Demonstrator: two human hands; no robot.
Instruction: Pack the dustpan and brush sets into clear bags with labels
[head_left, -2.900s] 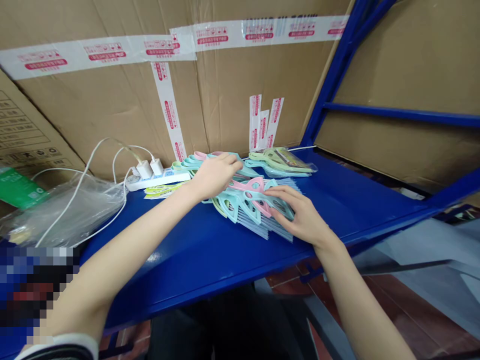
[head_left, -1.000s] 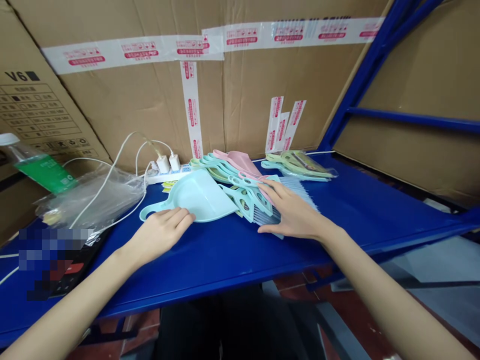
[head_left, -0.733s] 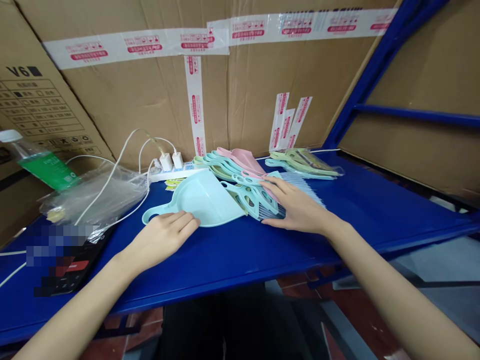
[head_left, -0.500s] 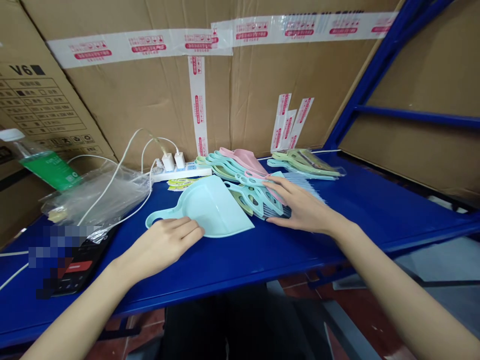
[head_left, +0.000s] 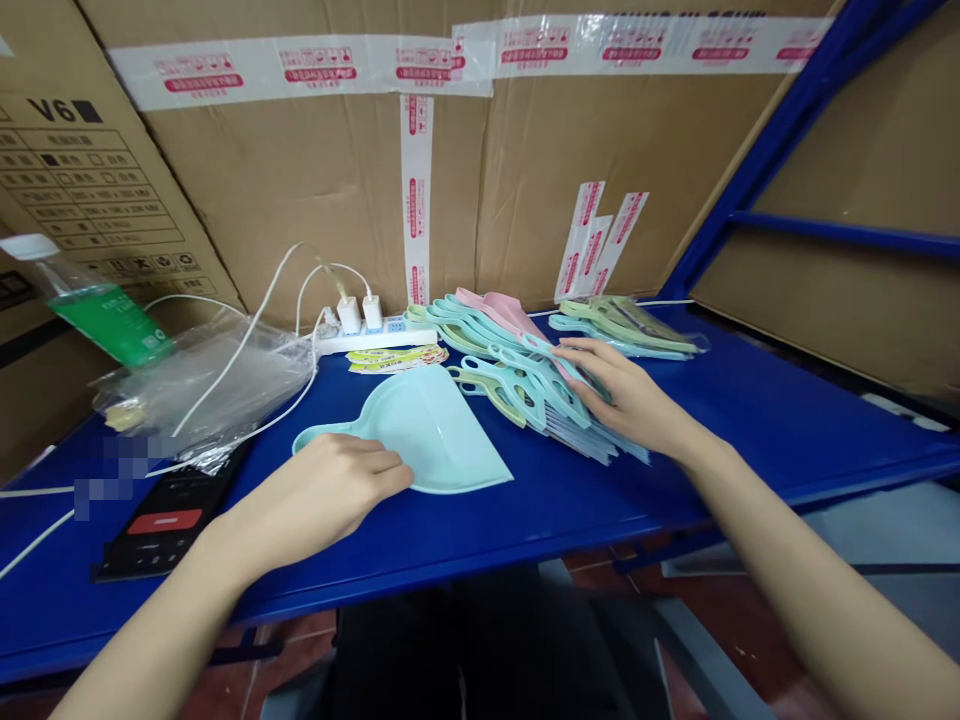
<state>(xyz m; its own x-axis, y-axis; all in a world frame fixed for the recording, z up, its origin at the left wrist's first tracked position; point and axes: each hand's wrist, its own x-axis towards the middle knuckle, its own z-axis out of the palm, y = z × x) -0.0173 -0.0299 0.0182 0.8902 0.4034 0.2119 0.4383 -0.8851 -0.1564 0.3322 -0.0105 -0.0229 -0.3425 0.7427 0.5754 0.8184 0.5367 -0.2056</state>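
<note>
A light-blue dustpan (head_left: 442, 440) lies on the blue tabletop, its straight edge to the right. My left hand (head_left: 349, 490) is closed over the near rim by its handle; the fingertips are partly hidden. To the right is a pile of hand brushes (head_left: 525, 390), mostly light blue with some green and pink, their bristles pointing right and toward me. My right hand (head_left: 622, 390) is at the pile's right side, fingers curled around the head of a light-blue hand brush. Behind the brushes lie stacked dustpans (head_left: 499, 312), with a pink one on top.
A white power strip (head_left: 375, 338) with chargers and cables stands at the back, with yellow printed labels (head_left: 390, 360) before it. Bagged brush sets (head_left: 630, 325) lie at back right. Clear plastic bags (head_left: 217, 375), a green-labelled bottle (head_left: 105, 315) and a phone (head_left: 169, 520) are at left.
The brushes under my right hand now lie closer together, with bristles fanned toward me. My right hand has shifted slightly right. My left hand stays on the dustpan; the view has turned slightly.
</note>
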